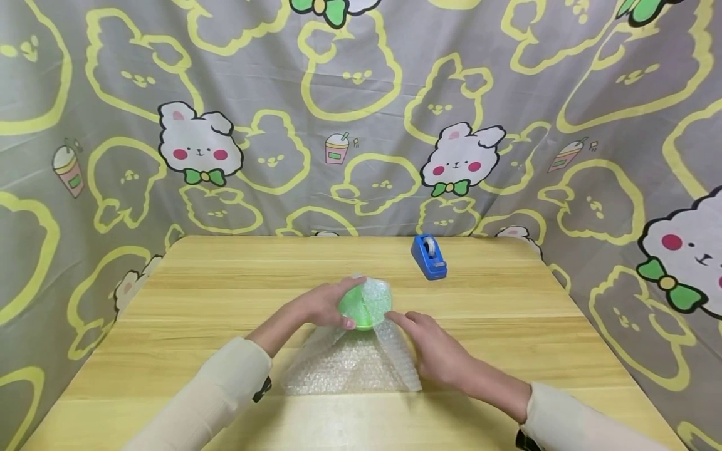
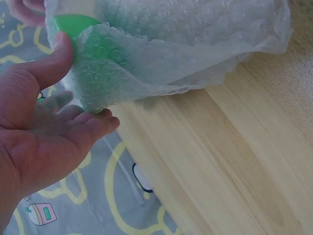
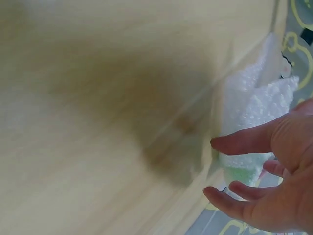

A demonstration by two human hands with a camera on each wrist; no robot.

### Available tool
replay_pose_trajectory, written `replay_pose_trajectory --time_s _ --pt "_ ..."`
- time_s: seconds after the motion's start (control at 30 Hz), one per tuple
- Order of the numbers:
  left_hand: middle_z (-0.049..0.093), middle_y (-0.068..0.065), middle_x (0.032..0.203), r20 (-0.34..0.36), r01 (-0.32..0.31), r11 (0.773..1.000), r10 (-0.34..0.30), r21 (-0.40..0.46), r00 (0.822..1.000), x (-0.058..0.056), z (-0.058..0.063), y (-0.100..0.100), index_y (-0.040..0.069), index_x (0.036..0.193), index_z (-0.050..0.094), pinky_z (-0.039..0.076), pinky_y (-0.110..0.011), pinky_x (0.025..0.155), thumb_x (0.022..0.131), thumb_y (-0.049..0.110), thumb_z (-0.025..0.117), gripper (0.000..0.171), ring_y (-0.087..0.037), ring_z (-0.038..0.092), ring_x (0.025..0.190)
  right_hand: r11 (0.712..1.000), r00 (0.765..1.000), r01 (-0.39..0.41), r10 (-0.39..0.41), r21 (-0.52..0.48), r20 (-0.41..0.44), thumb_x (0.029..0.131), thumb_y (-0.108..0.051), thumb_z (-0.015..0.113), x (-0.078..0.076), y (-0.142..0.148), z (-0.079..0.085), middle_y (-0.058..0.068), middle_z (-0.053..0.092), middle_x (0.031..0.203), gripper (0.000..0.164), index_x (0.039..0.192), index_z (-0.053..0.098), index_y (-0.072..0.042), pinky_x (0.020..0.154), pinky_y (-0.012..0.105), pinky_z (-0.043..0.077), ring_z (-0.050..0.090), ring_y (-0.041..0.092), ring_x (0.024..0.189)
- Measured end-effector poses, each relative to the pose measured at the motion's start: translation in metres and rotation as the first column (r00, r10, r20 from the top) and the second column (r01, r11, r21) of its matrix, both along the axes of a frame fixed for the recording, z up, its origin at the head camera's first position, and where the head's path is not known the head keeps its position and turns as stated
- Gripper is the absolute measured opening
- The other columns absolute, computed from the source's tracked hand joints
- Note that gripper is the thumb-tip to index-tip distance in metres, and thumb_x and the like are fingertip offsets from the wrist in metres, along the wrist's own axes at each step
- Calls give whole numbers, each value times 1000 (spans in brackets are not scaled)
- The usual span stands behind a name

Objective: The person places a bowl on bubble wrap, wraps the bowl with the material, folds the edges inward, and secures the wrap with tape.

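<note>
Several left-hand fingers point(image 2: 95, 129) pinch a green object point(image 1: 353, 307); right-hand fingers point(image 3: 229, 202) spread by bubble wrap point(image 1: 350, 368), contact unclear.

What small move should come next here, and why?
Probably the right hand should draw the near part of the bubble wrap up over the green item. Part of the item shows bare in the left wrist view, that wrap lies spread toward the person, and the left hand holds the item.
</note>
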State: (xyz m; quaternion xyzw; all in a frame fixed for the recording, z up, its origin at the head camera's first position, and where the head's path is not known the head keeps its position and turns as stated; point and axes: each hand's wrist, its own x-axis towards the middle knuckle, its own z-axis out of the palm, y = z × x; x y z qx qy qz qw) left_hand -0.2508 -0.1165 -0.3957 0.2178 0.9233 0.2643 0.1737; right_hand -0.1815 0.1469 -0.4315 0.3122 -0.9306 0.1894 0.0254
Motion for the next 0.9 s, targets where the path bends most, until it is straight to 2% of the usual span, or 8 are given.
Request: replay_pose_trajectory --time_s 0.2,0.37,0.47,0.7,0.9 --pt "28 -11 167 1 -1 1000 1 -8 1000 0 1 0 24 162 27 35 -58 117 82 18 84 99 -45 42 142 997 996 -14 20 73 -91 70 27 64 6 4 -5 25 56 137 103 155 42 -26 82 48 60 55 41 126" --pt "27 -11 167 -1 2 1000 -2 -6 1000 0 2 0 24 162 26 33 -57 118 82 16 84 98 -44 41 143 989 968 -66 95 129 -232 69 24 65 7 5 -10 21 58 136 100 153 45 -28 91 47 58 56 35 123" --pt "26 -11 168 -5 4 1000 -4 -4 1000 0 2 0 23 162 27 33 -57 118 82 16 84 99 -45 41 143 987 952 -75 114 144 -284 69 23 65 7 5 -13 20 59 135 98 151 47 -28 95 48 56 58 34 121" --pt "27 -12 167 2 13 1000 -13 -3 1000 1 4 1 22 162 27 34 -58 117 82 16 85 98 -46 41 143 988 967 -72 103 138 -233 67 24 65 7 6 -14 21 58 137 103 152 46 -31 99 54 53 57 40 125" --pt "26 -10 168 15 1 1000 -1 -17 1000 0 4 2 23 162 26 32 -57 119 82 17 85 100 -44 39 144 986 979 -108 128 126 -161 65 20 68 6 5 -6 17 61 131 99 151 49 -25 96 47 56 60 32 119"
